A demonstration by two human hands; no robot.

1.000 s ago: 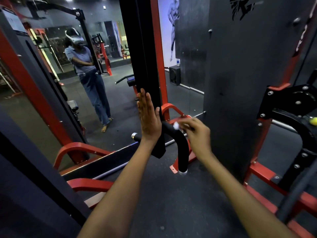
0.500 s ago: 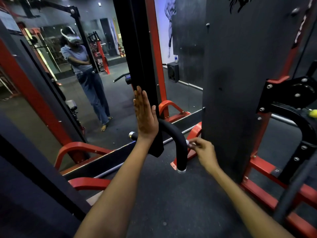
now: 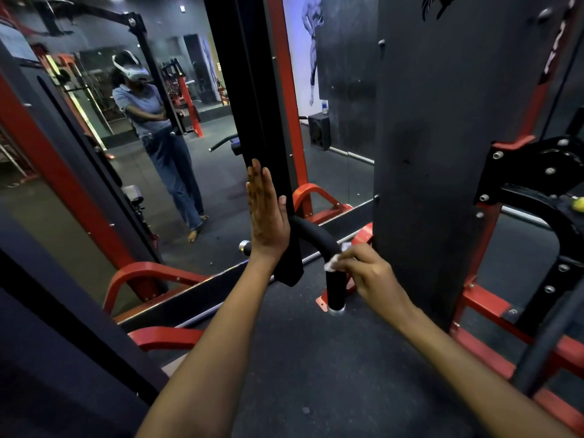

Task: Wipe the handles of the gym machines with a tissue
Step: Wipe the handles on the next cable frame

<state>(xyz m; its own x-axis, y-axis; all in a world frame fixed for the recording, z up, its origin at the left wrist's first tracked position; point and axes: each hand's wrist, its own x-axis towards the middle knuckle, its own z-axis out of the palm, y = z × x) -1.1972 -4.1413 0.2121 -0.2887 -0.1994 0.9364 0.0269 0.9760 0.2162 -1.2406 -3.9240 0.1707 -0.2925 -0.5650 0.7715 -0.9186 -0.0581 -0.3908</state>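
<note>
Against the outer side of the curved black handle (image 3: 319,240), just below its bend and well above the metal end cap (image 3: 336,309), pressed a small crumpled tissue (image 3: 331,265), pinched in the curled fingertips of the right hand (image 3: 369,276). Had the left hand (image 3: 267,222) fully open, fingers straight and together, palm laid flat against the black upright post (image 3: 262,121) from which the handle sprang, gripping nothing. Judged the likeliest failure to be the wad itself: so little of it showed past the fingertips that a firm stroke down the padding could have rolled it out of the pinch and dropped it to the dark rubber floor (image 3: 316,374). Saw a second risk in coverage: with only a narrow patch in contact, could easily have missed the inner side of the curve and the lower stretch toward the cap, leaving the handle half cleaned. Could not tell whether the handle was fixed or free to swing; if free, sideways pressure from the right might have pushed it away, with only a flat palm on the post to brace and nothing holding the handle steady. Noted little room on the right too, the knuckles near the tall dark panel (image 3: 426,153) and the red frame (image 3: 493,311) below it, so a hasty stroke could have scraped them. Beyond stood the wall mirror (image 3: 189,90).
</note>
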